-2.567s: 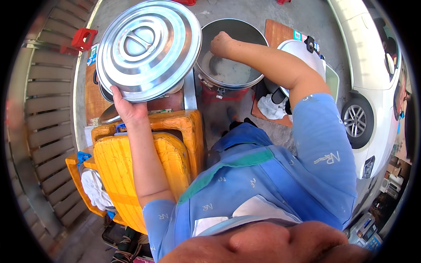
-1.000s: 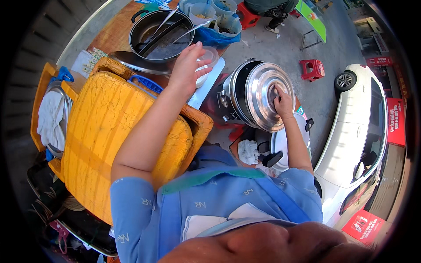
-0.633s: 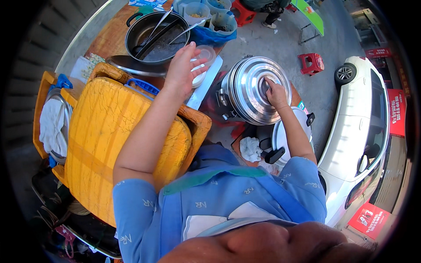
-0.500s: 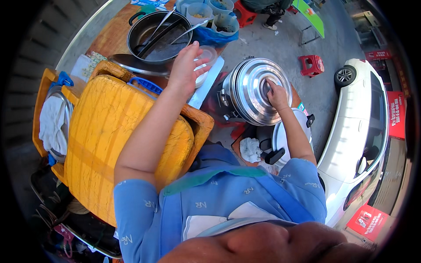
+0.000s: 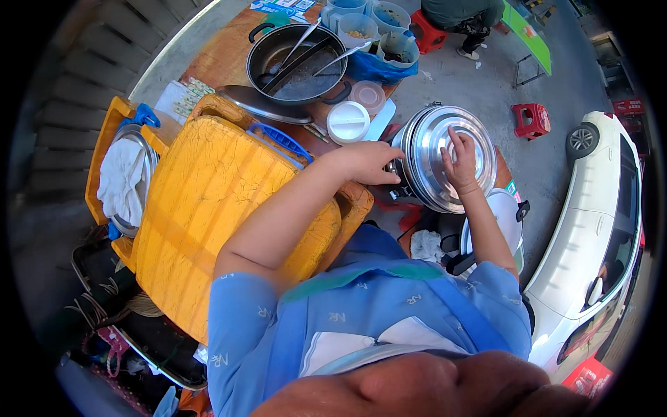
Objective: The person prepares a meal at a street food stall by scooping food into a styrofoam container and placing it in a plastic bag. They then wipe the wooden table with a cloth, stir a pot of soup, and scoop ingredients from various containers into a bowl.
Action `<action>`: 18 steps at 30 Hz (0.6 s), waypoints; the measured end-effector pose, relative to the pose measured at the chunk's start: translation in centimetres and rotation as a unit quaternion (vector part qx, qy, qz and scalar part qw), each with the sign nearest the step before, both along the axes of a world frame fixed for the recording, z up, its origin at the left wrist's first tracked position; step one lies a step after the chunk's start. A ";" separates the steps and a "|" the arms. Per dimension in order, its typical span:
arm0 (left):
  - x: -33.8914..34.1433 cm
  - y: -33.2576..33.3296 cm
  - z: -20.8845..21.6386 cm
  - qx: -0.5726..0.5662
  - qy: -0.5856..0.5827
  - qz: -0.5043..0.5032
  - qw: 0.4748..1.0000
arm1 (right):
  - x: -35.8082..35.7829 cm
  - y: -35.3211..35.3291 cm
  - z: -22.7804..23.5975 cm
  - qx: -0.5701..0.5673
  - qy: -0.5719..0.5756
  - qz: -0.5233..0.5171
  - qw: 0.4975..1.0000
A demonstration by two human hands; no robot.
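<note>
A large round stainless steel pot with a shiny ringed lid (image 5: 481, 147) stands ahead and right of me. My right hand (image 5: 460, 165) is over the lid's middle, fingers apart and pointing up, holding nothing; whether the fingertips touch the metal I cannot tell. At the pot's left side is my left hand (image 5: 367, 162), its fingers loosely spread beside the side clamp (image 5: 399, 190). Nothing shows in that hand, and contact with the clamp is unclear. Just beyond it lies a white round plastic lid (image 5: 348, 123).
A divided black pan (image 5: 297, 59) with utensils and several plastic tubs (image 5: 358, 28) stand on the wooden table. Large yellow lidded bin (image 5: 208, 208) at left. White lidded pot (image 5: 504, 215) at right, red stool (image 5: 531, 122) and white car (image 5: 583, 229) beyond. A seated person (image 5: 462, 12) is far off.
My left hand has come down and right, from near the black pan to the steel pot's side. My right hand's fingers have lifted and spread from the lid's middle. The whole view has shifted.
</note>
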State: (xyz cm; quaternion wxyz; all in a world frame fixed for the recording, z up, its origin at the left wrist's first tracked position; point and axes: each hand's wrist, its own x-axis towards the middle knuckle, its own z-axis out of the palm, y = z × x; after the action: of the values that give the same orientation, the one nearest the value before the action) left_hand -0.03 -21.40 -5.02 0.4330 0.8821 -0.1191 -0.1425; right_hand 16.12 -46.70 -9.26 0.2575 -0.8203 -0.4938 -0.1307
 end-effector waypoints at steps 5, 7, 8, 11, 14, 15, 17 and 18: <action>-0.5 0.2 0.9 0.042 -0.004 0.011 0.999 | -2.1 7.2 1.4 -0.029 0.037 0.142 0.989; -0.6 0.1 1.0 0.020 -0.002 0.016 1.000 | -1.9 9.7 1.0 -0.057 0.074 0.189 0.978; -0.6 -0.1 1.0 0.022 0.003 0.020 1.000 | -1.8 10.5 0.9 -0.063 0.082 0.211 0.972; -0.5 0.1 0.8 0.030 -0.012 0.047 0.998 | -0.5 13.1 -0.9 -0.144 0.129 0.292 0.937; -0.4 -0.2 1.3 0.026 -0.041 0.095 0.994 | -0.1 15.1 -3.0 -0.230 0.126 0.355 0.897; -0.4 -0.3 2.3 0.027 -0.051 0.116 0.992 | 0.1 16.1 -3.4 -0.264 0.116 0.377 0.880; -1.2 -0.7 4.9 0.110 -0.119 0.087 0.983 | 0.3 18.1 -3.3 -0.305 0.086 0.393 0.863; -2.1 -0.7 6.3 0.156 -0.147 0.080 0.974 | -0.1 19.2 -2.6 -0.288 0.080 0.382 0.874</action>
State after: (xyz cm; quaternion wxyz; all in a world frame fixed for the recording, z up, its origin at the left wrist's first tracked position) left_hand -2.15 -22.08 1.33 0.2783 0.9566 -0.0863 0.0070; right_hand 16.05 -27.54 -11.83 0.0786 -0.6130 -0.7623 0.1921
